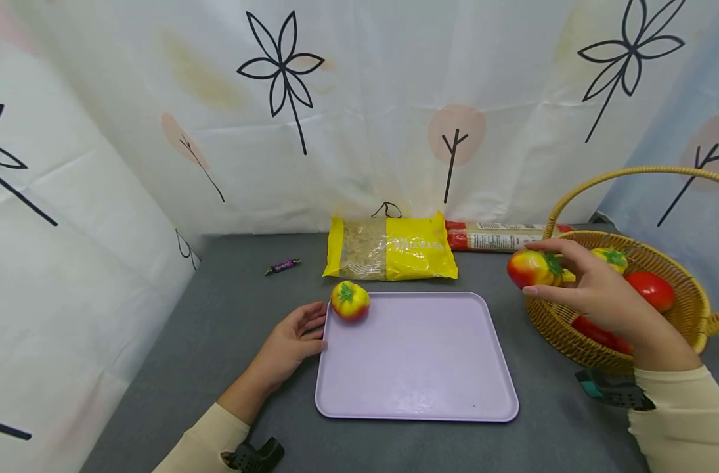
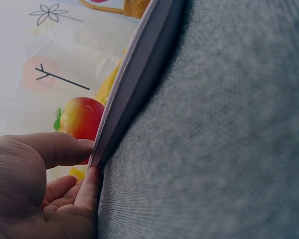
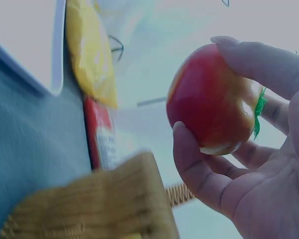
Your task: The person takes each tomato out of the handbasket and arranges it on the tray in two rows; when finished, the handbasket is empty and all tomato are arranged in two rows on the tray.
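Note:
My right hand [image 1: 607, 289] holds a red-and-yellow fruit [image 1: 530, 268] with a green leafy top, thumb and fingertips round its sides. It is up in the air over the left rim of a wicker basket [image 1: 698, 289]. In the right wrist view the same fruit [image 3: 214, 102] shows its red side. A matching fruit [image 1: 350, 301] sits in the far left corner of a lilac tray [image 1: 418, 361]. At the tray's left edge my left hand [image 1: 288, 341] pinches the rim, and the left wrist view shows the thumb [image 2: 65, 148] beside the rim.
Inside the basket lie a red tomato [image 1: 650, 291], a long red piece [image 1: 598, 334] and another yellow-and-green one [image 1: 610, 258]. Behind the tray lie a yellow pasta bag [image 1: 421, 248] and a red-ended packet [image 1: 495, 238]. A small purple wrapped candy [image 1: 283, 266] is at the back left.

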